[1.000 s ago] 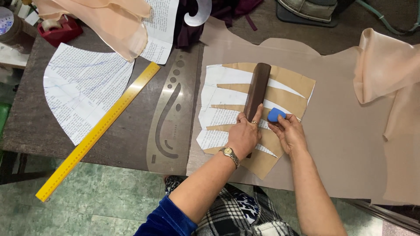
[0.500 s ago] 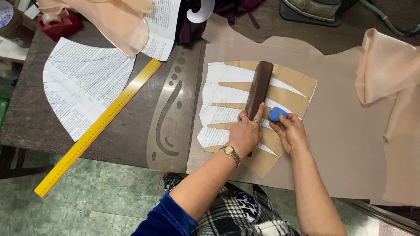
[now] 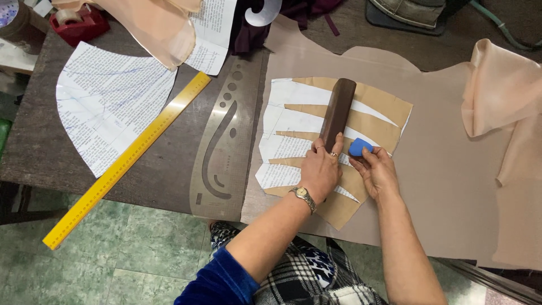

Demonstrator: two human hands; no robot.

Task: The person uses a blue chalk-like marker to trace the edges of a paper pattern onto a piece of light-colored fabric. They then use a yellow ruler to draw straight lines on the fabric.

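The right hand [image 3: 377, 172] pinches a blue chalk [image 3: 359, 147] against a slashed paper pattern [image 3: 293, 127], while the left hand [image 3: 320, 169] presses flat on a dark wooden bar [image 3: 338, 112] lying across it, over tan cloth [image 3: 451, 186] on the table [image 3: 34, 141]; a yellow ruler [image 3: 130, 158] lies well apart.

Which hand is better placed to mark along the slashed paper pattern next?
Right, most likely. The right hand already pinches the blue chalk at the paper pattern, while the left hand presses on the brown wooden block that weighs it down.
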